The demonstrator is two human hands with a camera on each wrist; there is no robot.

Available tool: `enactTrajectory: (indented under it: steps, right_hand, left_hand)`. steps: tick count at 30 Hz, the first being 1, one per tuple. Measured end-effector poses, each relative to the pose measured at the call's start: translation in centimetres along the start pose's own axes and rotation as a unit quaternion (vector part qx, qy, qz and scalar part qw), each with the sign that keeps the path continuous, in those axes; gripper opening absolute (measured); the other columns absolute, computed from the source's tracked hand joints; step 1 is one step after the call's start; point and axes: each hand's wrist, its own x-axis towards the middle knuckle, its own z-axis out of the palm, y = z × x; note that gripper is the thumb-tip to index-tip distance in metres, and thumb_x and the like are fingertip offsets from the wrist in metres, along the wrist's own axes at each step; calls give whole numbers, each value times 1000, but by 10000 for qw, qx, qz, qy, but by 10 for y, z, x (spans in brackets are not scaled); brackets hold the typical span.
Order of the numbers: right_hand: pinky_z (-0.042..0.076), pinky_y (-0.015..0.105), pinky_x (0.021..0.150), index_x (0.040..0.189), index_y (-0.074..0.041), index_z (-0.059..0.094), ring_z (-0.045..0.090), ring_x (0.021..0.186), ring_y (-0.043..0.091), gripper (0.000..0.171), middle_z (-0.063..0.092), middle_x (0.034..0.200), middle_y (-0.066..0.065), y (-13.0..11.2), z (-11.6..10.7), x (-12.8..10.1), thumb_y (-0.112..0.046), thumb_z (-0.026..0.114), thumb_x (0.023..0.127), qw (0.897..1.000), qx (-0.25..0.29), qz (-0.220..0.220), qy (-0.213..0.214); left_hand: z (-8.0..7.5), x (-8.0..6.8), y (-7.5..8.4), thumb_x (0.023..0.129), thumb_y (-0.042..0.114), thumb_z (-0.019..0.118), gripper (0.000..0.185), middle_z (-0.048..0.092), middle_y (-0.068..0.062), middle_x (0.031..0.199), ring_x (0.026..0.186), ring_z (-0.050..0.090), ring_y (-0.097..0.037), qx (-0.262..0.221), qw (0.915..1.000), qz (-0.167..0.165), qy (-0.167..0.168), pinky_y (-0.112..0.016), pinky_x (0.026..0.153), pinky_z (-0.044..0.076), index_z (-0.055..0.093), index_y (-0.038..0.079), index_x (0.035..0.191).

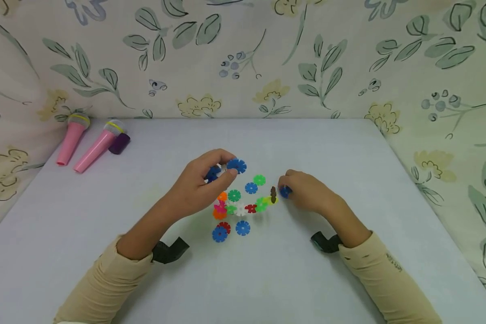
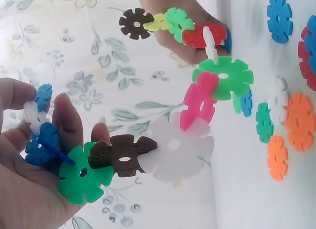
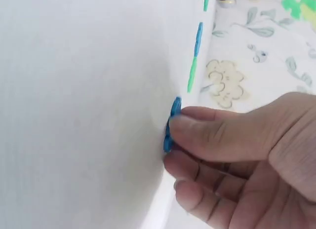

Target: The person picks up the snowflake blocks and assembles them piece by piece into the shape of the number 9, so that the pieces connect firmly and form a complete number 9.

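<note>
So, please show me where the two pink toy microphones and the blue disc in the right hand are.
left pink microphone (image 1: 70,140), head view, middle of its pink handle
right pink microphone (image 1: 96,149), head view, middle of its pink handle
blue disc (image 3: 173,121), right wrist view, edge beside the thumb tip

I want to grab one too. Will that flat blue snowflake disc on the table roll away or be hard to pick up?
The flat blue plastic snowflake disc lies on its face, so it probably won't roll. It looks thin and light, so it may slide if pushed. Lying flush on the smooth white table, it may need lifting by the notched edge.
</note>
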Motion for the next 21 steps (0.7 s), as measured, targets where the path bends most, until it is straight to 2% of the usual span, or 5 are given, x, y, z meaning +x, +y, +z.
enactTrajectory:
  steps: [8,11,14,16,21]
  right_hand:
    - [47,36,71,100,-4,55,53,79,22,22,56,87,6,7,-10,-5,-4,74,89,9951,345,614,-689]
    - [43,34,64,97,-7,52,50,73,20,21,55,80,4,8,-12,-5,-6,72,91,9949,738,437,-538]
    - [46,33,62,99,-8,54,54,69,19,17,58,80,4,4,-15,-5,-5,70,94,9860,1670,-13,-11]
    - [50,32,61,101,-6,57,56,68,22,15,60,82,7,-2,-18,-5,-2,69,94,9657,2550,-320,382]
    - [56,31,64,113,3,62,60,69,28,18,62,91,17,-21,-27,-12,5,64,95,8828,4550,-889,757]
  left_hand:
    - [0,0,1,100,17,57,15,61,-1,99,82,60,-19,-209,9998,4,-51,-40,70,54,63,12,113]
    - [1,-1,-1,100,18,58,15,60,0,100,82,57,-20,-136,9999,40,-97,-39,67,51,63,12,113]
    - [2,-1,-2,100,20,58,16,60,0,102,85,56,-21,-60,9998,73,-146,-38,67,51,62,12,114]
    - [3,-1,-2,101,20,58,16,61,1,103,88,57,-21,-47,9998,99,-155,-39,69,52,62,12,114]
    - [4,0,-3,102,17,56,14,60,1,101,91,56,-20,-114,9992,351,-178,-39,72,53,64,11,112]
